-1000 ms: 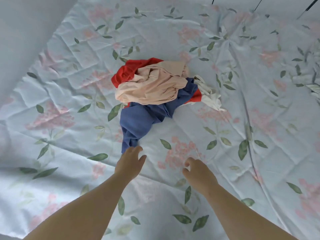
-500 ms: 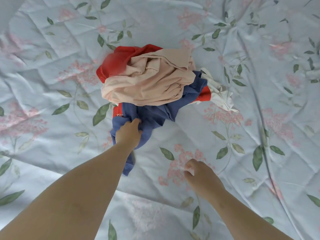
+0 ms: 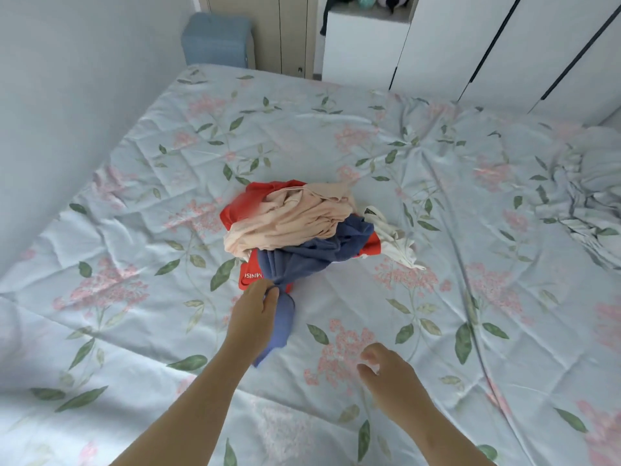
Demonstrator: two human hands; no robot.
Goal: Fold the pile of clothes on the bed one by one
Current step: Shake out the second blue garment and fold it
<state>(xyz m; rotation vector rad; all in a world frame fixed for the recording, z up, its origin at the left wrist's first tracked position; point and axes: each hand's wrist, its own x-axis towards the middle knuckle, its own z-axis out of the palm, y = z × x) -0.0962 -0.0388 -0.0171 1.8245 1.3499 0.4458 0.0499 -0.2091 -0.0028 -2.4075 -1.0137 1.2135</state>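
Note:
A pile of clothes lies in the middle of the bed [image 3: 437, 203]. A peach garment [image 3: 289, 220] is on top, a red one [image 3: 250, 200] under it, a white one [image 3: 391, 238] at the right. A blue garment [image 3: 312, 257] runs out of the pile toward me. My left hand [image 3: 253, 312] grips the bunched near end of the blue garment, and a loose tail hangs below the fist. My right hand [image 3: 386, 371] hovers above the sheet to the right, fingers loosely curled, holding nothing.
The bed has a pale blue floral sheet, and a rumpled blanket [image 3: 584, 203] sits at its right edge. A wall [image 3: 67, 95] runs along the left side. White wardrobe doors [image 3: 504, 45] and a blue-grey box [image 3: 218, 40] stand beyond the far end.
My left hand closed on the blue garment and drew it toward me, stretching it out of the pile. The view has tilted up, showing the far wall and wardrobes.

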